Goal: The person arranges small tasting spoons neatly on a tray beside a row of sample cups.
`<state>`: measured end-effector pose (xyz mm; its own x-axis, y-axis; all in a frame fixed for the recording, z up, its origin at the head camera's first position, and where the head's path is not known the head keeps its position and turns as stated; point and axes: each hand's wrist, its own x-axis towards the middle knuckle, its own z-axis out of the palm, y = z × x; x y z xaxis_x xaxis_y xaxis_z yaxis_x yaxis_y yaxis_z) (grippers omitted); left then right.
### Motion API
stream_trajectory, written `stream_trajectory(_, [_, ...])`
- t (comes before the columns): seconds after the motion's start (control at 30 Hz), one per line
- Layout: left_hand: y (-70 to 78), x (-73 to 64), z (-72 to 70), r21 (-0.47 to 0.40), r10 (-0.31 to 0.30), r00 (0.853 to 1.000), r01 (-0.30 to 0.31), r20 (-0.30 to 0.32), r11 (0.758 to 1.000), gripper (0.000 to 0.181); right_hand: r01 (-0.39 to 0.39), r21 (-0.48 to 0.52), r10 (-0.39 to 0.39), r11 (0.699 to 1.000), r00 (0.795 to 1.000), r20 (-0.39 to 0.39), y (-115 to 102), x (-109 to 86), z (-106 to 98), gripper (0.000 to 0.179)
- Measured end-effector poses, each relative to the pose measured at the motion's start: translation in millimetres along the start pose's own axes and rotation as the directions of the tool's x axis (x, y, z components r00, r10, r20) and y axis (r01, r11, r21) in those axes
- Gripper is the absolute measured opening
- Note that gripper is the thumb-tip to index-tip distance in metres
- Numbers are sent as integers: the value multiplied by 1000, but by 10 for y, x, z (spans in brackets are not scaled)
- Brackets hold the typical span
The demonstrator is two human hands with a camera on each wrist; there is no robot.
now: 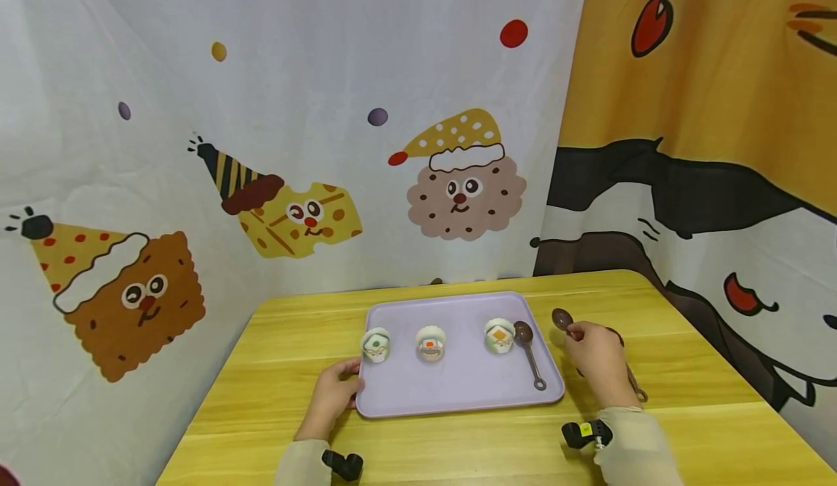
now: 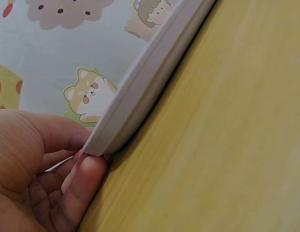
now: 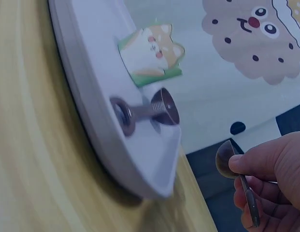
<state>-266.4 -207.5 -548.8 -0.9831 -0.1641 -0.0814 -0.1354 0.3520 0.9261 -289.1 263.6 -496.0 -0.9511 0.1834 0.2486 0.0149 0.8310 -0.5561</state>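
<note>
Lavender tray lies on the yellow wood-grain table, ahead of the person toward 12 o'clock; left hand grips its rim at about 8 o'clock, fingers drawn in narrow round the edge (the left wrist view shows the rim pinched close to its corner); right hand is off the tray, just past its 3 o'clock side, pinching a brown held spoon near its bowl, which points to about 11 o'clock; beneath and beside that hand lies a third spoon, partly hidden, its ringed end toward 5 o'clock on the table; on the tray, three small cup-shaped pieces: green-marked piece at 9 o'clock against the rim, orange-marked piece near 10 o'clock but closer to centre, orange-square piece at 2 o'clock; just beside the last, at 3 o'clock, lies the tray spoon, bowl toward 11, ringed end toward 5; black wrist devices sit on both sleeves; a cartoon-printed curtain hangs at 12 o'clock, behind the table.
</note>
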Motion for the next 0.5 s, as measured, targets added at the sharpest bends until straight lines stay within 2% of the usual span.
stream_trajectory(0.2, [13, -6, -3, -2, -2, 1000, 2, 4, 1000, 43, -29, 45, 28, 999, 999, 22, -141, 3, 78, 25])
stream_trajectory(0.37, [17, 4, -2, -6, 1, 1000, -1, 1, 1000, 43, -35, 67, 35, 997, 999, 5, -234, 4, 156, 25])
stream_trajectory(0.5, [22, 3, -1, -6, 7, 1000, -7, -3, 1000, 43, -53, 96, 50, 994, 998, 35, -299, 4, 204, 27])
